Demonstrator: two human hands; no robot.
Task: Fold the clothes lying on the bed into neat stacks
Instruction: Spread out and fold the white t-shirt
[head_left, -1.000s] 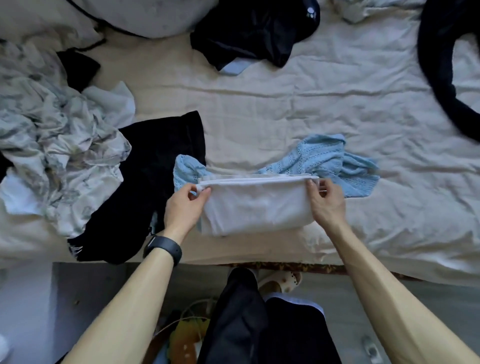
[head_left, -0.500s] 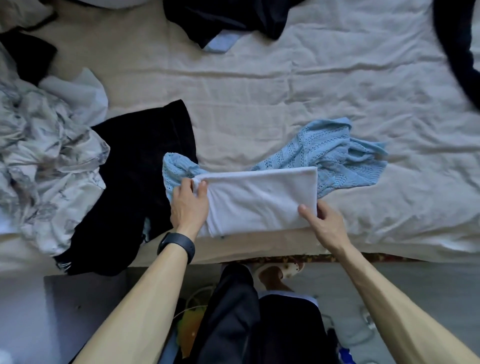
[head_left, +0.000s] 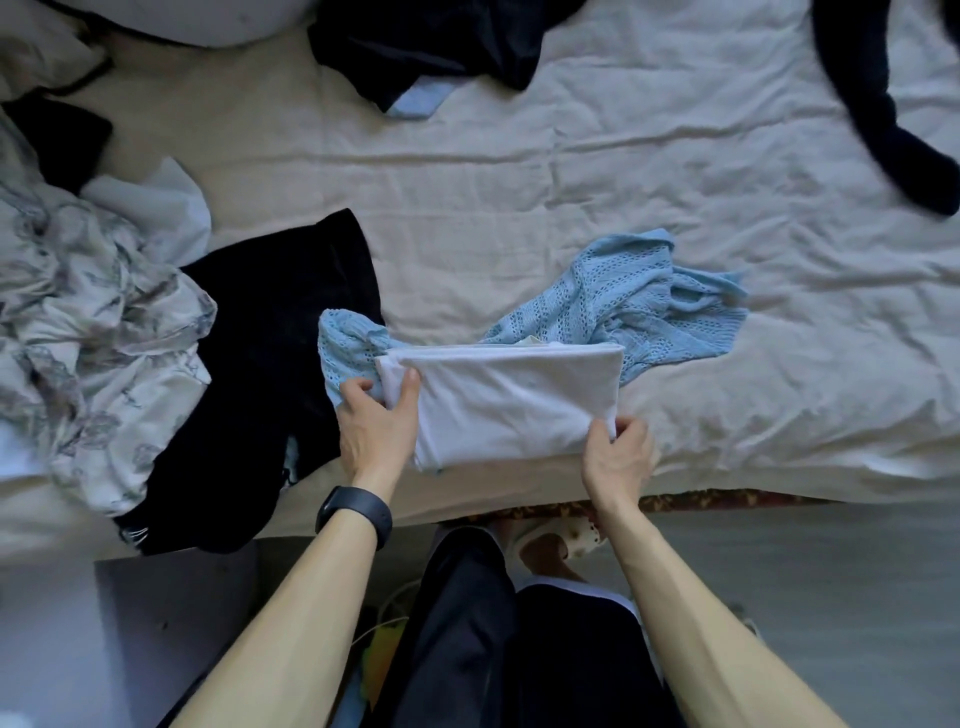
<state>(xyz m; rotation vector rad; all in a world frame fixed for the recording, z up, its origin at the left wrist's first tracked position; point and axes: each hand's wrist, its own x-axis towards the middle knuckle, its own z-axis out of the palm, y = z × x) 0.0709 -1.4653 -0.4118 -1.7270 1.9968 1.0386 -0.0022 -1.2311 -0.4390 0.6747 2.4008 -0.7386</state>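
Observation:
A folded white garment (head_left: 511, 402) lies near the bed's front edge, partly on top of a crumpled light blue knit top (head_left: 631, 301). My left hand (head_left: 376, 423) grips the white garment's left end, thumb on top. My right hand (head_left: 618, 460) pinches its near right corner. A black garment (head_left: 260, 374) lies spread to the left, touching the blue knit.
A crumpled grey-patterned white cloth (head_left: 88, 332) is heaped at the left. More dark clothes (head_left: 431, 47) lie at the back, and a dark garment (head_left: 878, 98) at the far right. The cream bedsheet (head_left: 519, 197) is wrinkled. My legs and a slipper (head_left: 550, 540) are below the bed edge.
The white garment went from held up by its top edge to lying folded flat. My right hand moved down to its near right corner; my left hand shifted onto its left end.

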